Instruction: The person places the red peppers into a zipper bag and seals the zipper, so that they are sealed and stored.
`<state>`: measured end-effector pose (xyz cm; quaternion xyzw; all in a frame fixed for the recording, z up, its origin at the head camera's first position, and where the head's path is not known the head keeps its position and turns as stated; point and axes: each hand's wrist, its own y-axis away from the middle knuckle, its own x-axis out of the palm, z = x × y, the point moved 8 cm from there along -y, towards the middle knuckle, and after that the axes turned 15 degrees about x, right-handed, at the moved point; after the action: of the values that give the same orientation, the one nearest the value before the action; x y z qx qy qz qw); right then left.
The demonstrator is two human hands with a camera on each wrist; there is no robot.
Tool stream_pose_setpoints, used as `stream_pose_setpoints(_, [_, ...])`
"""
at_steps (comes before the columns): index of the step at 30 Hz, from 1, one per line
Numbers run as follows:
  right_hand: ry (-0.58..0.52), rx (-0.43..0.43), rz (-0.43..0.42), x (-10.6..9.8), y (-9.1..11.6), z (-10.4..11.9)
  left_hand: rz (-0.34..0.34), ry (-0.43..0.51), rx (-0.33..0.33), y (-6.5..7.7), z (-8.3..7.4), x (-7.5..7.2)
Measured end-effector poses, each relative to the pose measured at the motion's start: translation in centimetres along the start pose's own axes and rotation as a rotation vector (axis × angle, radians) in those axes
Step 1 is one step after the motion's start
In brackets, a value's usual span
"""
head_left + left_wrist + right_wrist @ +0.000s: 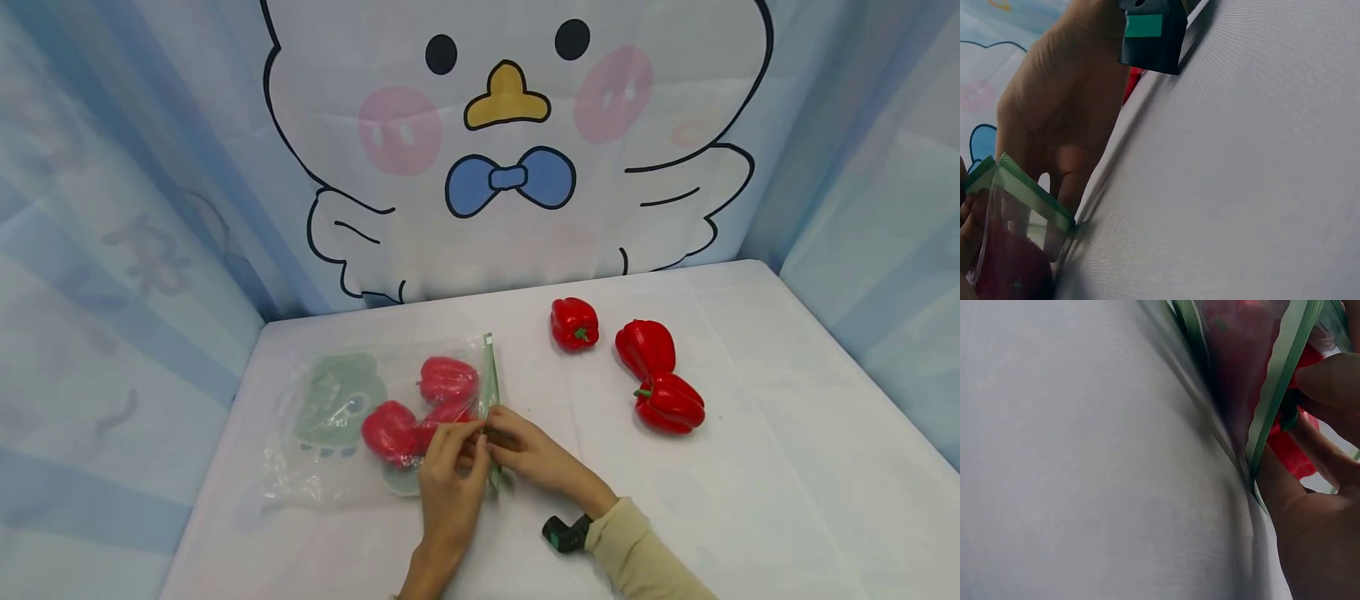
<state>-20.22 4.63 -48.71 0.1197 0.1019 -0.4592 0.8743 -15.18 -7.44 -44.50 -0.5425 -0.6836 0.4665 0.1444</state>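
A clear zip bag (292, 479) with a green zip edge (491, 375) and a green printed figure lies flat on the table. Inside it are red bell peppers (448, 379), partly covered by the hands. My left hand (453, 492) pinches the zip edge near its middle. Close against it, my right hand (543, 454) grips the same edge from the right, fingertips nearly meeting. In the left wrist view, the right hand (1063, 106) has its fingers behind the parted green strip (1032, 194). The right wrist view shows the left hand (1322, 531) beside the zip edge.
Three more red bell peppers lie at the back right: one alone (575, 323), then two touching, a rear one (647, 346) and a front one (671, 404). A black wrist device (564, 533) sits under my right wrist. A cartoon-printed curtain (510, 242) stands behind the white table (750, 500).
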Motion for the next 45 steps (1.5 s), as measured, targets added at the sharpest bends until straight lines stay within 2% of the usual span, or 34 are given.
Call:
stream_pose_setpoints(7, [0.030, 0.035, 0.017, 0.6, -0.1, -0.1, -0.009, -0.006, 0.010, 0.1, 0.1, -0.1])
stream_pose_setpoints(13, [0.000, 0.027, 0.054, 1.1, -0.2, 0.1, -0.015, -0.012, 0.018, 0.2, 0.2, -0.3])
stream_pose_setpoints(23, [0.053, 0.055, 0.015, 0.2, 0.4, 0.6, -0.008, 0.009, 0.011, 0.2, 0.2, 0.0])
stream_pose_setpoints(26, [0.089, 0.052, -0.021, -0.5, 0.7, 0.7, -0.001, 0.017, 0.013, 0.1, 0.1, 0.1])
stream_pose_setpoints(30, [0.084, 0.068, -0.068, -1.6, 1.1, 0.7, 0.001, 0.015, 0.021, 0.0, 0.1, 0.0])
stream_pose_setpoints(36, [0.002, 0.095, -0.123, -3.5, 1.8, 0.8, -0.007, 0.025, 0.029, -0.1, 0.2, 0.0])
stream_pose_setpoints(45, [-0.030, 0.023, -0.353, -6.5, 3.0, 1.4, -0.015, 0.021, 0.007, -0.2, 0.0, -0.1])
